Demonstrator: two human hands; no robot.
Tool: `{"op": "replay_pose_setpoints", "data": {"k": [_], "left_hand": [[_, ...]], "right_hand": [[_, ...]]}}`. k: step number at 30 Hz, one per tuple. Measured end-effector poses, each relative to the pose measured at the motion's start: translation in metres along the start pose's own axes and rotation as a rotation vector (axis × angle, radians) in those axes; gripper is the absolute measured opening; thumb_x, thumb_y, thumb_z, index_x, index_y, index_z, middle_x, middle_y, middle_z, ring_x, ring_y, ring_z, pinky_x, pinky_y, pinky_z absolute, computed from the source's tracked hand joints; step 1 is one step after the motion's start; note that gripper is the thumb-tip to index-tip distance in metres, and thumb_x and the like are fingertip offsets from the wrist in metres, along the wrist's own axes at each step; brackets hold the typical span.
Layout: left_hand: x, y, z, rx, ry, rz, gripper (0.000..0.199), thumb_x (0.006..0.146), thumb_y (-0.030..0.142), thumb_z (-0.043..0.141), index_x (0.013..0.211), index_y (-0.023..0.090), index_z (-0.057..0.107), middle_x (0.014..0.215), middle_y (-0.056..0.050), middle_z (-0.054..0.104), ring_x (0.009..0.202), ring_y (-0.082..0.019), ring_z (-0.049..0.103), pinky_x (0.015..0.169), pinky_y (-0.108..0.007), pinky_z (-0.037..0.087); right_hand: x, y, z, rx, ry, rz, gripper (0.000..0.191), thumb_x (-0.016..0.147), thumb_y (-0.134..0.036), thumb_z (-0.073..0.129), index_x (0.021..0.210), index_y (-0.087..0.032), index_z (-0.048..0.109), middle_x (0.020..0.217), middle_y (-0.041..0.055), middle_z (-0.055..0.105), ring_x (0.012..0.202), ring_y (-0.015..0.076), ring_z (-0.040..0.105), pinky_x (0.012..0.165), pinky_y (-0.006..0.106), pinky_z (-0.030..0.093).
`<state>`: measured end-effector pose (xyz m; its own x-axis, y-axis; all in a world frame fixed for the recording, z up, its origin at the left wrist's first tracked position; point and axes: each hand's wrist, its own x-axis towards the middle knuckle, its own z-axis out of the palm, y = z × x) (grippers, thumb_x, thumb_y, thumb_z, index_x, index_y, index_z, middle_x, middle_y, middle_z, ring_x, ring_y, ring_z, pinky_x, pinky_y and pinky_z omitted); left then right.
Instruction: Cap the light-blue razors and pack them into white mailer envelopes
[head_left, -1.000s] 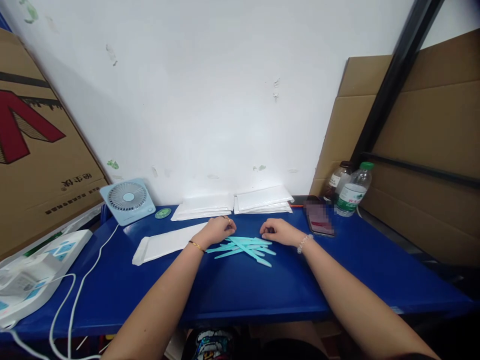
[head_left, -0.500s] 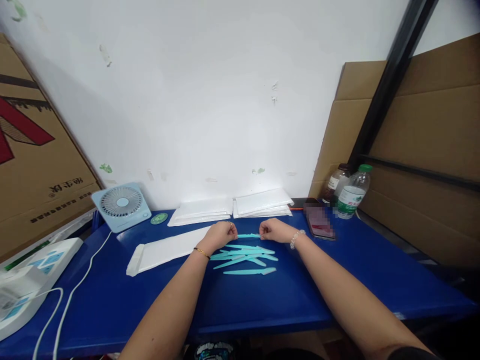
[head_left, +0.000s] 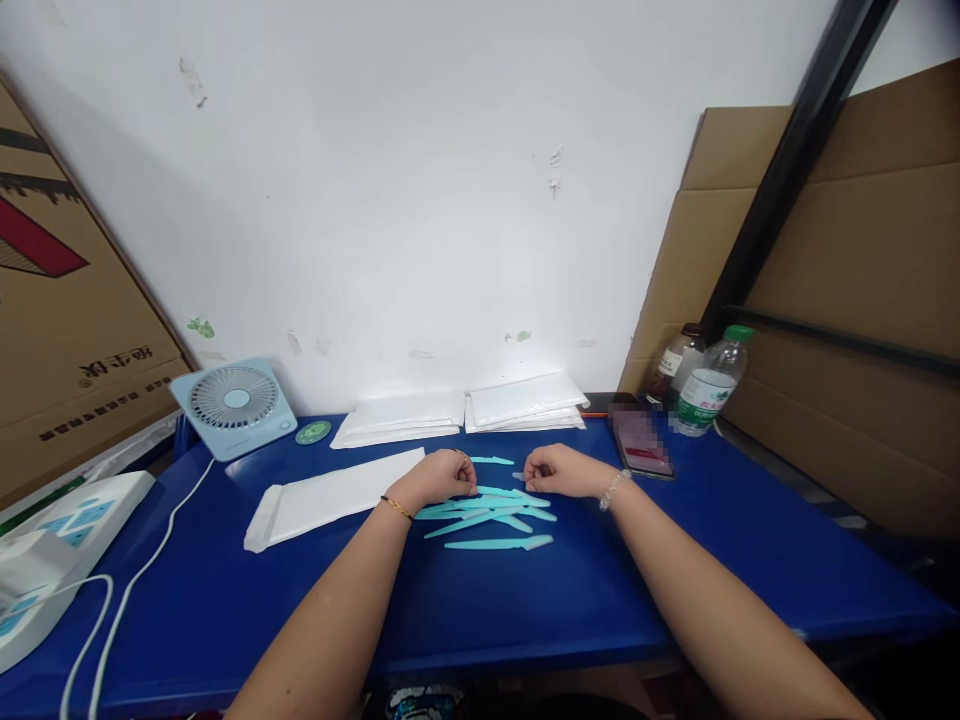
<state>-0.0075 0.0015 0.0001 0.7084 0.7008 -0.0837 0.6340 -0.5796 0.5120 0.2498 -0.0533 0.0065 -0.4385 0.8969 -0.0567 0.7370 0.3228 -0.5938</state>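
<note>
Several slim turquoise razors (head_left: 491, 518) lie in a loose, crossed pile on the blue table. One razor (head_left: 498, 545) rests apart at the front, another (head_left: 493, 461) behind my left hand. My left hand (head_left: 442, 476), fingers pinched, is closed on the handle end of a razor at the top of the pile. My right hand (head_left: 559, 470) is pinched near that razor's other end; what its fingertips hold is too small to make out. A small translucent piece (head_left: 518, 476) shows beside those fingertips.
A white padded mailer (head_left: 337, 495) lies left of my left hand. Two stacks of white mailers (head_left: 401, 415) (head_left: 523, 402) are by the wall. A fan (head_left: 238, 405) and power strip (head_left: 75, 530) are at left, a phone (head_left: 643, 440) and bottles (head_left: 709, 385) at right.
The razor that was held between both hands now lies behind my left hand. Both hands have come down toward the pile, the right one also slightly to the right.
</note>
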Motion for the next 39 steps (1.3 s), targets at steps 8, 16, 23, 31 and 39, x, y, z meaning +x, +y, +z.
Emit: {"op": "replay_pose_setpoints", "data": {"k": [8,16,23,31,39], "left_hand": [[0.006,-0.001,0.000,0.027,0.152,-0.049,0.018,0.076,0.036,0.058,0.077,0.019,0.065,0.074,-0.001,0.066,0.067,-0.014,0.057,0.058,-0.023,0.037],[0.004,-0.008,-0.007,0.067,0.263,-0.072,0.028,0.071,0.042,0.066,0.089,0.021,0.066,0.086,-0.002,0.065,0.077,-0.017,0.058,0.063,-0.024,0.039],[-0.007,0.015,-0.003,-0.100,0.038,0.078,0.041,0.079,0.055,0.053,0.089,0.018,0.068,0.083,-0.003,0.064,0.071,-0.014,0.055,0.059,-0.022,0.039],[0.002,0.015,-0.001,0.114,0.188,0.081,0.026,0.083,0.041,0.052,0.081,0.021,0.069,0.082,-0.002,0.067,0.073,-0.016,0.057,0.065,-0.024,0.037],[0.000,0.003,-0.007,0.154,0.226,-0.017,0.025,0.072,0.042,0.064,0.088,0.023,0.069,0.091,-0.003,0.067,0.086,-0.019,0.059,0.070,-0.026,0.040]], "right_hand": [[0.010,0.006,0.006,-0.068,0.097,0.013,0.015,0.077,-0.030,0.062,0.076,-0.016,0.067,0.066,0.0005,0.063,0.058,0.0120,0.052,0.053,0.022,0.035],[0.003,0.012,-0.004,-0.115,0.216,0.001,0.016,0.073,-0.032,0.066,0.078,-0.017,0.068,0.081,0.0043,0.065,0.071,0.0148,0.057,0.062,0.023,0.040],[-0.003,-0.001,0.002,0.012,-0.110,-0.041,0.021,0.070,-0.036,0.068,0.072,-0.015,0.066,0.065,0.0001,0.061,0.057,0.0115,0.052,0.052,0.021,0.036],[0.005,0.007,0.000,0.141,0.095,0.005,0.021,0.076,-0.036,0.062,0.077,-0.015,0.063,0.070,0.0019,0.065,0.062,0.0124,0.055,0.055,0.021,0.038],[0.003,0.019,-0.004,-0.051,0.241,-0.061,0.010,0.076,-0.023,0.062,0.082,-0.017,0.066,0.083,0.0031,0.063,0.073,0.0141,0.056,0.065,0.023,0.040]]}}
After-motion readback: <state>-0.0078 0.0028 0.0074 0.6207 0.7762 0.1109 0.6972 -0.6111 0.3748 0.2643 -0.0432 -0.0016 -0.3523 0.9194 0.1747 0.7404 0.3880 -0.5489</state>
